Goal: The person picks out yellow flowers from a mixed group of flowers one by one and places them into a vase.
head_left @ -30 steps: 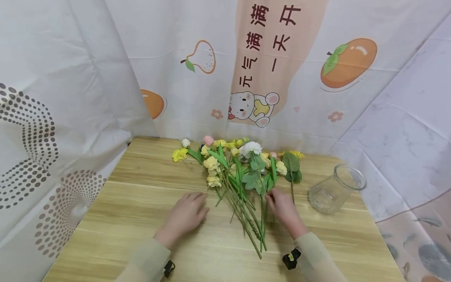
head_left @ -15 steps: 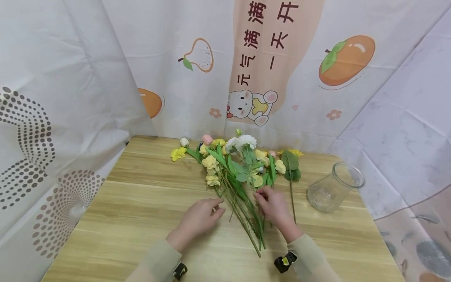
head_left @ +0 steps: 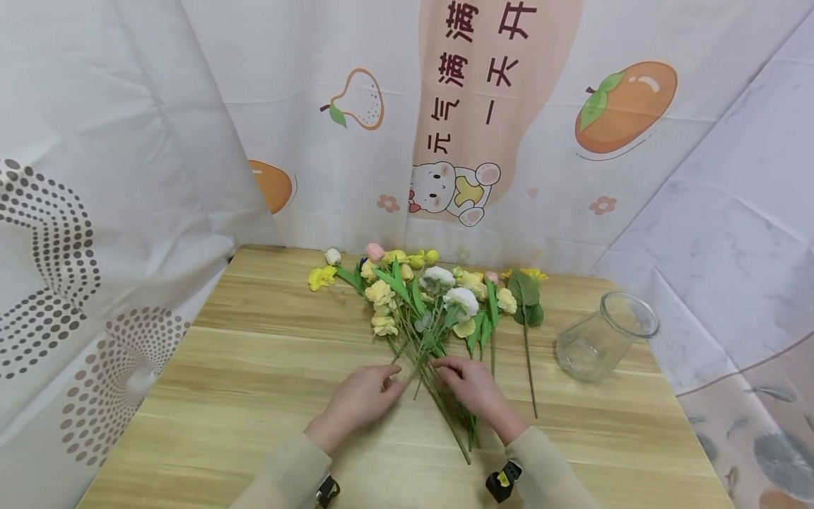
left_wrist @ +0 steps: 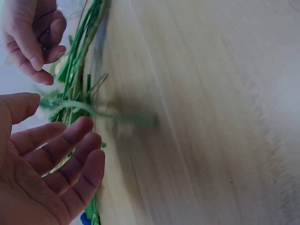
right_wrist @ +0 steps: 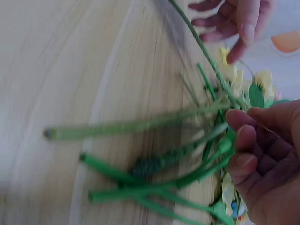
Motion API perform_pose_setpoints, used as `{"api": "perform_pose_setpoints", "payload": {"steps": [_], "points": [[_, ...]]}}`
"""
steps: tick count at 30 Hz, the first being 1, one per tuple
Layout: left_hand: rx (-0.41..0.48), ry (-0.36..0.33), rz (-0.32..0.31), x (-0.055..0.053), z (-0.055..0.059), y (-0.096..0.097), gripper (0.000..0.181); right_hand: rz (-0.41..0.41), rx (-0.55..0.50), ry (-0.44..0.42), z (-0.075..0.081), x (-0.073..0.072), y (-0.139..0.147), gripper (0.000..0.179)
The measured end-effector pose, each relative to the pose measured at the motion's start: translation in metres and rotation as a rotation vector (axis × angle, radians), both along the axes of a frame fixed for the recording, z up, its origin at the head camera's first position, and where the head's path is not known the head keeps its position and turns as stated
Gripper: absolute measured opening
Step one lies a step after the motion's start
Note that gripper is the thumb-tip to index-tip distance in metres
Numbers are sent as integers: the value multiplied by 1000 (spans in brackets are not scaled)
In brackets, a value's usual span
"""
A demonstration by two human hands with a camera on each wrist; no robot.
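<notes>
My right hand (head_left: 473, 389) pinches a thin green stem (right_wrist: 200, 46) between thumb and index finger, low over the flower pile. The stem belongs to a spray with two white blooms (head_left: 461, 302), whose heads lie over the other flowers. Facing it from the left, my left hand (head_left: 362, 399) has its fingers loosely spread and thumb apart. In the left wrist view, a blurred stem end (left_wrist: 140, 119) passes in front of that hand's fingers. Under both hands lies a heap of artificial flowers, with pale yellow blooms (head_left: 379, 293) and crossed green stems (right_wrist: 140, 187).
An empty-looking glass jar (head_left: 588, 350) leans tilted at the right of the wooden table (head_left: 254, 396). Left of it lies a single stem with broad green leaves (head_left: 524, 290). A pink tulip (head_left: 375, 252) and yellow flowers (head_left: 321, 277) lie toward the back, before a printed curtain (head_left: 305, 155).
My right hand has moved left with the white-bloomed spray, drawing its stem over toward the left hand. My left hand has moved right, closer to the stems. The white blooms now sit lower on the heap.
</notes>
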State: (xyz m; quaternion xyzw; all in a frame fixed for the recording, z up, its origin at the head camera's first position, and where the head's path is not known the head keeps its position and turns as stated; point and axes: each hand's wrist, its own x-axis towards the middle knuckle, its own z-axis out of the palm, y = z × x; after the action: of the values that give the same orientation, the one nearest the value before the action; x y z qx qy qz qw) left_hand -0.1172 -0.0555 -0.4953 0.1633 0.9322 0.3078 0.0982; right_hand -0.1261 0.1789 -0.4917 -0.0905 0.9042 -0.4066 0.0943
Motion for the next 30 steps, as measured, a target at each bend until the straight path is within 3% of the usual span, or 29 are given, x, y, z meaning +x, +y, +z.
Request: {"api": "perform_pose_setpoints", "payload": {"steps": [5, 9, 15, 19, 26, 30], "points": [[-113, 66, -22, 3, -9, 9, 39, -32, 167, 119, -3, 0, 9, 18], [-150, 63, -24, 5, -16, 15, 24, -24, 327, 165, -8, 1, 13, 17], [-74, 91, 6, 7, -17, 15, 22, -31, 418, 151, -16, 4, 17, 17], [-13, 159, 41, 7, -4, 8, 16, -44, 400, 161, -21, 6, 20, 9], [93, 340, 137, 4, 35, -14, 10, -55, 359, 192, -23, 8, 22, 10], [132, 373, 228, -1, 52, -35, 12, -61, 321, 203, -21, 9, 22, 8]]}}
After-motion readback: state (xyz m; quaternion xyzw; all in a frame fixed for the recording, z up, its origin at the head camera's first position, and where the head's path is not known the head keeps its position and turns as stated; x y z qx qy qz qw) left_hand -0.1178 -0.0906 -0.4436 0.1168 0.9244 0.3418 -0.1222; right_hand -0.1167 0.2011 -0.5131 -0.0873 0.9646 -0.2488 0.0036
